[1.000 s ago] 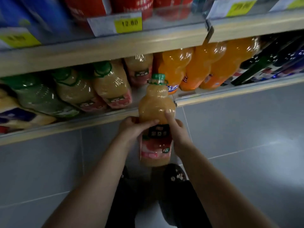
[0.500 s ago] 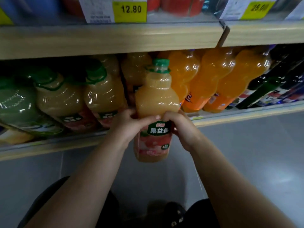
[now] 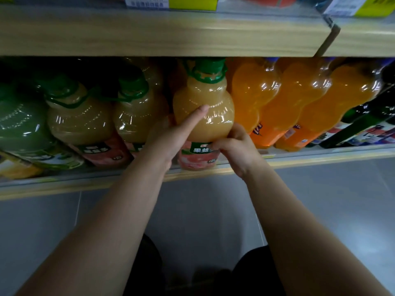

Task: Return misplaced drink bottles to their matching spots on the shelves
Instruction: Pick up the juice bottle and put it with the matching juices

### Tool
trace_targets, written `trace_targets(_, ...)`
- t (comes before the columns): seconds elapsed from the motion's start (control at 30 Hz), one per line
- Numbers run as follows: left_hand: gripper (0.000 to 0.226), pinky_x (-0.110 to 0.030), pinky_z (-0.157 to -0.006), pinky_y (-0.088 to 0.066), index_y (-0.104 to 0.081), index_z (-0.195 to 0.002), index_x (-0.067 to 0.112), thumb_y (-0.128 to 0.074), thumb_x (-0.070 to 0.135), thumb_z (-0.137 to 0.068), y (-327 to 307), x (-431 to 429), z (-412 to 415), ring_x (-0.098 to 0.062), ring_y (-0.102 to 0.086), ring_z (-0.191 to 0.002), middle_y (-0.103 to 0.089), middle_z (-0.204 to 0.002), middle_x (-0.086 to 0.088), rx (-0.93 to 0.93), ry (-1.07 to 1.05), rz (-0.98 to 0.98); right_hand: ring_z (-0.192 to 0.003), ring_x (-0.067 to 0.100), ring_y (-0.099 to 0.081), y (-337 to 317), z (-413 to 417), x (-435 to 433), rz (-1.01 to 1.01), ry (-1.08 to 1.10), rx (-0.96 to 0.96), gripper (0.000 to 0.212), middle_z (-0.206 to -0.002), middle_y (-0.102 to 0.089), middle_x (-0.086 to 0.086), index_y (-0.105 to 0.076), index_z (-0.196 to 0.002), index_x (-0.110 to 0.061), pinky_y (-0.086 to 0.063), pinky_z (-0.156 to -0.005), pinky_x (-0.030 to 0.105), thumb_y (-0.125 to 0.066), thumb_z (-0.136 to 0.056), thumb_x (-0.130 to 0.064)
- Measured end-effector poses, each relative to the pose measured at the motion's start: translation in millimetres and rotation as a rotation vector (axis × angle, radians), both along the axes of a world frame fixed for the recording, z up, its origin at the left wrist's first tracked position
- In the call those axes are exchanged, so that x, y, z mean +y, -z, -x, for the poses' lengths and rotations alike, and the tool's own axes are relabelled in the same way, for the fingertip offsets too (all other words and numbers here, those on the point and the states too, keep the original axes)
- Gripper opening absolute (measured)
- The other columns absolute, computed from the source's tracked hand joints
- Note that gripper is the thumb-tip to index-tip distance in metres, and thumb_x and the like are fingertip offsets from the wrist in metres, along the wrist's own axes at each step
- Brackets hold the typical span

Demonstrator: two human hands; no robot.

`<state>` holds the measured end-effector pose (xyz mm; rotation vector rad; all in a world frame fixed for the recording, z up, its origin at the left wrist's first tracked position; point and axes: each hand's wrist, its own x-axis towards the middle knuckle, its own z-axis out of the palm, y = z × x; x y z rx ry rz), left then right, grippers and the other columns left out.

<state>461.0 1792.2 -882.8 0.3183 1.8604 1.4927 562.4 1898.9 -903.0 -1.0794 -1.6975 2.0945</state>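
A large juice bottle [image 3: 213, 116] with pale orange liquid, a green cap and a pink-and-green label stands at the front of the lower shelf [image 3: 299, 162], just inside its lip. My left hand [image 3: 171, 135] holds its left side, thumb stretched across the bulge. My right hand [image 3: 233, 144] grips it at the right, fingers curled at the label's top edge. Two matching juice bottles [image 3: 136, 116] stand to its left. Orange soda bottles [image 3: 256, 99] stand immediately to its right.
A green-liquid bottle [image 3: 19, 122] sits at the far left and dark bottles [image 3: 367, 124] at the far right. The upper shelf board [image 3: 171, 33] overhangs close above the caps, with price tags [image 3: 171, 2] on it. Grey floor tiles lie below.
Both hands have carried the juice bottle up and forward from in front of the shelf edge onto the lower shelf, between the matching bottles and the orange sodas. The camera came closer.
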Motion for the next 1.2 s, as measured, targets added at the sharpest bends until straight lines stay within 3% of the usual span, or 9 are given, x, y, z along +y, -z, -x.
trace_targets(0.13, 0.059, -0.026, -0.06, -0.046, -0.041, -0.087, 0.045, -0.059, 0.087, -0.049, 9.4, -1.9, 3.5, 0.01, -0.056, -0.066, -0.049, -0.083, 0.027, 0.226, -0.024, 0.134, -0.097, 0.038, -0.054, 8.8, 9.5, -2.6, 0.021, 0.051, 0.037, 0.071, -0.112, -0.054, 0.025, -0.046, -0.12, -0.007, -0.048, -0.071, 0.044, -0.059, -0.052, 0.004)
trace_targets(0.27, 0.068, -0.04, -0.078, -0.053, -0.052, -0.099, 0.034, -0.051, 0.087, -0.057, 10.6, -7.3, 5.0, -0.009, -0.061, -0.085, -0.062, -0.092, 0.015, 0.404, 0.05, 0.222, -0.102, 0.041, -0.054, 16.7, 7.4, 5.4, 0.013, 0.007, 0.011, 0.063, -0.117, -0.052, 0.026, -0.044, -0.121, -0.009, -0.049, -0.069, 0.042, -0.056, -0.066, 0.02)
trace_targets(0.4, 0.072, -0.031, -0.057, -0.04, -0.053, -0.097, 0.02, -0.039, 0.085, -0.069, 2.2, -9.8, 3.3, -0.022, -0.059, -0.077, -0.062, -0.084, 0.001, 0.726, 0.124, 0.419, -0.091, 0.015, -0.058, 12.0, -0.3, 8.2, 0.022, -0.096, -0.079, 0.058, -0.104, -0.059, -0.001, -0.044, -0.111, -0.032, -0.052, -0.053, 0.019, -0.065, -0.073, 0.006)
trace_targets(0.47, 0.07, -0.032, -0.058, -0.036, -0.053, -0.096, 0.017, -0.038, 0.082, -0.073, -3.2, -11.2, 0.7, -0.024, -0.057, -0.078, -0.061, -0.085, -0.001, 0.77, 0.131, 0.465, -0.094, 0.013, -0.058, 9.8, -1.5, 8.1, 0.052, -0.142, -0.153, 0.064, -0.105, -0.058, -0.006, -0.039, -0.12, -0.036, -0.057, -0.066, 0.032, -0.067, -0.074, -0.001)
trace_targets(0.57, 0.071, -0.033, -0.067, -0.038, -0.054, -0.104, 0.015, -0.038, 0.078, -0.076, -6.2, -12.9, -1.6, -0.026, -0.056, -0.085, -0.061, -0.095, -0.004, 0.749, 0.139, 0.477, -0.088, 0.024, -0.064, 3.9, 1.7, 3.9, 0.176, -0.12, -0.166, 0.066, -0.106, -0.059, 0.002, -0.038, -0.125, -0.035, -0.059, -0.073, 0.046, -0.061, -0.077, 0.004)
trace_targets(0.77, 0.075, -0.041, -0.094, -0.048, -0.035, -0.141, 0.027, -0.054, 0.064, -0.079, 0.7, -9.7, -7.4, -0.026, -0.058, -0.112, -0.059, -0.128, -0.001, 0.561, 0.075, 0.249, -0.08, 0.032, -0.065, -5.5, 0.7, -1.4, 0.34, 0.013, -0.001, 0.055, -0.094, -0.058, 0.011, -0.047, -0.128, -0.014, -0.058, -0.055, 0.034, -0.057, -0.079, 0.008)
trace_targets(0.87, 0.076, -0.048, -0.089, -0.052, -0.044, -0.13, 0.034, -0.058, 0.069, -0.063, -1.2, -12.4, -15.7, -0.024, -0.063, -0.103, -0.06, -0.114, 0.006, 0.321, 0.003, 0.082, -0.077, 0.027, -0.061, -6.1, -3.6, -7.4, 0.303, 0.054, 0.025, 0.054, -0.09, -0.054, 0.01, -0.048, -0.126, -0.011, -0.053, -0.049, 0.026, -0.051, -0.077, 0.013)
trace_targets(1.0, 0.057, -0.046, -0.082, -0.056, -0.044, -0.095, 0.041, -0.067, 0.071, -0.052, 1.1, -19.2, -19.5, -0.016, -0.064, -0.093, -0.058, -0.098, 0.014, 0.27, -0.114, 0.037, -0.063, 0.02, -0.071, -4.5, -3.1, -11.3, 0.299, 0.055, 0.14, 0.052, -0.095, -0.059, 0.015, -0.049, -0.118, -0.008, -0.055, -0.052, 0.028, -0.047, -0.074, 0.019)
trace_targets(1.2, 0.056, -0.045, -0.081, -0.057, -0.043, -0.089, 0.04, -0.073, 0.068, -0.051, 7.2, -12.6, -15.7, -0.017, -0.066, -0.093, -0.062, -0.102, 0.007, 0.22, -0.132, 0.02, -0.065, 0.019, -0.07, 3.4, -3.3, -7.6, 0.249, 0.06, 0.137, 0.048, -0.093, -0.058, 0.013, -0.052, -0.11, -0.013, -0.056, -0.053, 0.026, -0.046, -0.075, 0.019)
